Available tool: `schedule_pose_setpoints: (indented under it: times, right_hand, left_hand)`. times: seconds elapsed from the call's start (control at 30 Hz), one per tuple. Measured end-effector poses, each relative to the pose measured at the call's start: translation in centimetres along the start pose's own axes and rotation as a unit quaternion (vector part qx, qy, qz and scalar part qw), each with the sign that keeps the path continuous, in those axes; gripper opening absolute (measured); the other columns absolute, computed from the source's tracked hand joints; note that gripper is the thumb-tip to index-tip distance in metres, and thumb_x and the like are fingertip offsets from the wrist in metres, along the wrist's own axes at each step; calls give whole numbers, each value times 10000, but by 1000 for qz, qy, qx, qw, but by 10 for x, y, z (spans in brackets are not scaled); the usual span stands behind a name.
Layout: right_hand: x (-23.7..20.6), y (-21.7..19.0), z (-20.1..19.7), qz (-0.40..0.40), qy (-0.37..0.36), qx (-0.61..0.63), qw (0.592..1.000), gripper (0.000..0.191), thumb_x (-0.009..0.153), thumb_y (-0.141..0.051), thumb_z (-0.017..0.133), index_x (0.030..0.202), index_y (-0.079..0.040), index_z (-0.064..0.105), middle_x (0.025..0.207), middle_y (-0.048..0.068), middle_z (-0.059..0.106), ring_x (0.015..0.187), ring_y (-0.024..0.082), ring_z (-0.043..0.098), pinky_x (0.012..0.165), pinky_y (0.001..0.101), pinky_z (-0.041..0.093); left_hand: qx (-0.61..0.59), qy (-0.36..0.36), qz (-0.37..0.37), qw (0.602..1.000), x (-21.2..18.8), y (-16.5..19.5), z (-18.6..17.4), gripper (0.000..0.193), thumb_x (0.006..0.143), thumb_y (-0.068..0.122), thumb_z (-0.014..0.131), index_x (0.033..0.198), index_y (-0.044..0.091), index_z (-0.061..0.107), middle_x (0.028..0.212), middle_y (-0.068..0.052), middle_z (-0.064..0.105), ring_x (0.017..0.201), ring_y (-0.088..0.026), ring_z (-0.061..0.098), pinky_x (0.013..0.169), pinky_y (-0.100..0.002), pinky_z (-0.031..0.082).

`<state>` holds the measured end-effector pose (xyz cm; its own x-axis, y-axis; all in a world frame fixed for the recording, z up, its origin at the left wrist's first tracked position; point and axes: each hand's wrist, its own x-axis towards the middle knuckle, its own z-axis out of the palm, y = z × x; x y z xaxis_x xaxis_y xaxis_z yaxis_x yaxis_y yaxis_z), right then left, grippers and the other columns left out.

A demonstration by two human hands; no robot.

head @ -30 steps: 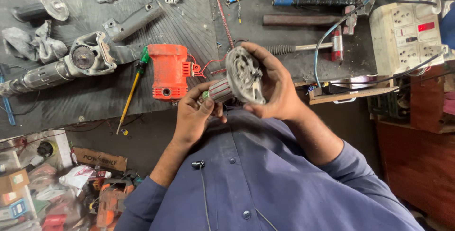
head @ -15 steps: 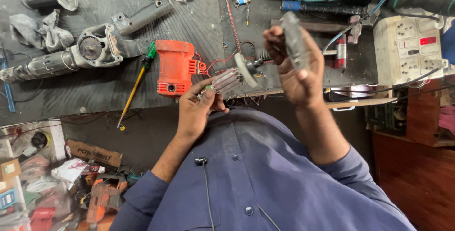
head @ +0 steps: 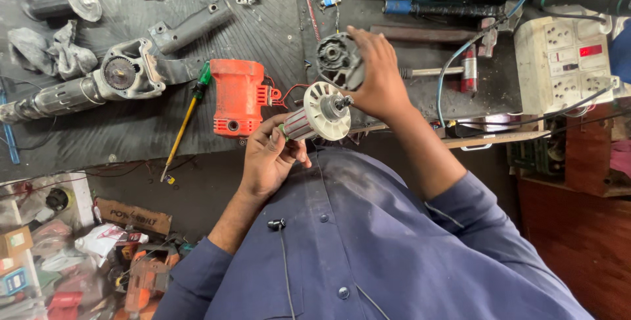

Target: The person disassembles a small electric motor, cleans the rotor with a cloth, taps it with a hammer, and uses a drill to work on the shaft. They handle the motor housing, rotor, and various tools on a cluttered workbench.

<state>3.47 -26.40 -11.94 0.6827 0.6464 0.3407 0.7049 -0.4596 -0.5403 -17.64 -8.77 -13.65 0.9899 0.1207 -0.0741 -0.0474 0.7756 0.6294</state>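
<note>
Armature (head: 314, 120) pinched in left hand (head: 269, 159), grey end housing (head: 338, 60) gripped by right hand (head: 378, 73) above bench (head: 131, 129); either could slip and fall.

Flat brown cardboard piece with dark print (head: 133, 215) on the floor near left, small brown carton with a coloured label (head: 14, 242) far left edge, crumpled white printed wrapper (head: 98, 238) just beside the cardboard
</note>
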Motion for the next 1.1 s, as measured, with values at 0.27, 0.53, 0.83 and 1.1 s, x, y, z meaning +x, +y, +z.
schedule_pose_setpoints:
  times: [0.27, 0.53, 0.83, 1.1]
  right_hand:
    - [-15, -32, -49, 14, -53, 422, 905, 319, 1019, -254, 712, 1256, -52, 646, 1157, 86, 642, 1067, 175, 619, 987, 308, 499]
    - [-7, -66, -86, -18, -116, 321, 940, 437, 821, -148, 874, 1206, -24, 706, 1116, 83, 690, 962, 165, 684, 880, 293, 571]
    - [-13, -53, -88, -27, -97, 297, 950, 419, 767, -131, 875, 1136, -15, 716, 1075, 98, 694, 936, 185, 697, 848, 301, 580]
    - [-13, -51, -87, -28, -94, 292, 951, 408, 766, -143, 867, 1123, -9, 722, 1072, 99, 699, 945, 181, 707, 840, 295, 575]
  left_hand:
    - [43, 23, 22, 999, 1, 3, -1, 494, 1071, 262, 622, 1443, -36, 495, 1129, -121, 652, 902, -183, 635, 793, -425, 607]
    - [66, 0, 25, 997, 3, 0, 0, 479, 1081, 244, 614, 1457, -21, 484, 1129, -110, 654, 920, -164, 628, 811, -420, 607]
    - [74, -17, 11, 997, 11, -3, 3, 461, 1091, 243, 590, 1457, -20, 491, 1116, -106, 659, 925, -156, 630, 814, -423, 609]
    - [77, -13, 6, 997, 12, -4, 1, 450, 1095, 231, 583, 1458, -18, 491, 1106, -112, 652, 919, -163, 628, 819, -426, 613]
